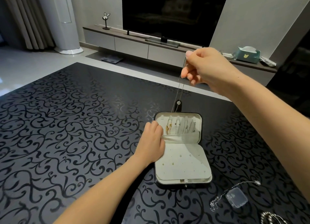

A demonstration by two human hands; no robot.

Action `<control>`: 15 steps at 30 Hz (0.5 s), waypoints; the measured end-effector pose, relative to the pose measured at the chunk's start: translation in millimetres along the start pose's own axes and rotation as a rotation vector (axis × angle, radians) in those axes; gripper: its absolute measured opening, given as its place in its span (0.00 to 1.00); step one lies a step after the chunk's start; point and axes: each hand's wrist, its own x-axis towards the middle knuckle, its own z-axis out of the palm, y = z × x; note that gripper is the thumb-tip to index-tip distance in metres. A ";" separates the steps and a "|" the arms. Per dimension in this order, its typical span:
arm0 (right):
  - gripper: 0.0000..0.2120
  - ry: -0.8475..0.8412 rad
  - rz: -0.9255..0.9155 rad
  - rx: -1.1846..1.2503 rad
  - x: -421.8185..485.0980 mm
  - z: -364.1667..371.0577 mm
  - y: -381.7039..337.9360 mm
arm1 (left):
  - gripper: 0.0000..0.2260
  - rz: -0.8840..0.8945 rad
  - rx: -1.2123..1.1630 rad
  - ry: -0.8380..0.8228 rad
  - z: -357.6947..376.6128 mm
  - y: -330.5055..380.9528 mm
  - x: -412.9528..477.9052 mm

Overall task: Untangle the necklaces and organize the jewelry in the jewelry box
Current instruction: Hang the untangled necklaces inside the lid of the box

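One thin necklace chain (179, 88) hangs plumb from the right hand (206, 67), directly above the open jewelry box (200, 123).
Right hand pinches the chain, well above the tabletop (67, 123); left hand (153, 140) presses closed on the box's pocket edge, nearer the empty leftmost hook.

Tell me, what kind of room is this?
Most likely a living room at home. A big television stands on a low cabinet, curtains hang at the left, and a tissue box sits nearby.
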 end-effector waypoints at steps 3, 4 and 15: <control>0.16 -0.019 -0.011 -0.017 2.4 4.7 0.6 | 0.05 0.027 -0.005 0.034 -0.8 0.0 -1.1; 0.16 -0.030 -0.012 -0.023 3.1 6.5 1.9 | 0.05 0.030 -0.009 0.043 -0.8 -0.1 -1.7; 0.16 -0.185 0.126 -0.098 -7.7 49.7 54.0 | 0.04 0.022 -0.063 0.080 2.1 -1.5 -3.4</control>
